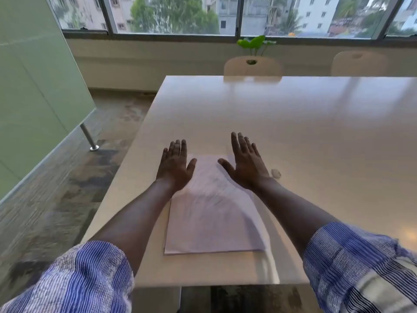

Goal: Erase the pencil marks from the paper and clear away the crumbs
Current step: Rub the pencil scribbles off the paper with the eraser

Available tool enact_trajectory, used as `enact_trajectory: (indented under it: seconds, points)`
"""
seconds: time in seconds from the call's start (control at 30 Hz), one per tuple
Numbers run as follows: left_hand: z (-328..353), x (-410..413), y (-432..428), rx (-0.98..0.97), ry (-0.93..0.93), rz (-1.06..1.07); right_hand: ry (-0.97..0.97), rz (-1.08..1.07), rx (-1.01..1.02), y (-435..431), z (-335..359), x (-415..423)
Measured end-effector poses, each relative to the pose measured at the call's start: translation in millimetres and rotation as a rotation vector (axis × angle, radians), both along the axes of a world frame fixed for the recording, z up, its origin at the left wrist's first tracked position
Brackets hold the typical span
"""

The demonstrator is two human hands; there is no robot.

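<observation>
A white sheet of paper (212, 222) with faint pencil scribbles across its upper half lies on the white table (316, 136), near the front edge. My left hand (174, 164) is stretched out flat, palm down, over the paper's far left corner, holding nothing. My right hand (244, 164) is spread the same way over the far right corner, also with nothing in it. A small whitish eraser (276, 173) lies on the table just right of my right wrist. The image is blurred, so I cannot tell whether either hand touches the paper.
Two pale chairs (252, 65) stand at the table's far side, with a green plant (256, 42) behind them under the window. The table's left edge drops to a patterned floor (67, 188). A frosted green panel (33, 98) on a metal leg stands at left.
</observation>
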State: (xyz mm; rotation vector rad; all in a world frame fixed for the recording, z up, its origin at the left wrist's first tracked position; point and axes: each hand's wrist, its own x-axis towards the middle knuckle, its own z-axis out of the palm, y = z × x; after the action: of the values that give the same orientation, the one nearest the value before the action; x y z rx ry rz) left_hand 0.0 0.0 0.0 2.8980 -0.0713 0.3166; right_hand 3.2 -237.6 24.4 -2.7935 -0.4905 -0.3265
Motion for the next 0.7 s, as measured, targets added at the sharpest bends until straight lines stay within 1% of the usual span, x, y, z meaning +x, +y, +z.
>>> enact_trajectory:
  seconds: [0.07,0.13,0.23,0.3,0.47,0.6,0.7]
  points:
    - [1.6,-0.8,0.6,-0.044,0.038,0.027,0.071,0.001,0.005,2.0,-5.5,-2.8]
    - [1.8,0.1,2.4,-0.049,0.077,0.043,0.158,-0.004,-0.006,3.5,-12.9,-7.0]
    - [1.3,1.1,1.4,-0.066,0.111,0.036,0.217,0.005,-0.04,5.4,-20.3,-11.5]
    - [2.2,0.2,1.3,-0.084,0.13,0.035,0.234,0.017,-0.061,4.2,-19.9,-15.1]
    - [0.2,-0.2,3.3,-0.117,0.113,0.037,0.254,0.009,0.04,-1.1,-15.2,-37.8]
    - [-0.4,1.1,3.5,-0.141,0.091,0.051,0.286,-0.011,0.04,-9.0,-13.3,-70.1]
    - [-2.3,1.0,3.4,-0.159,0.083,0.06,0.275,0.012,0.028,-11.8,-14.5,-89.2]
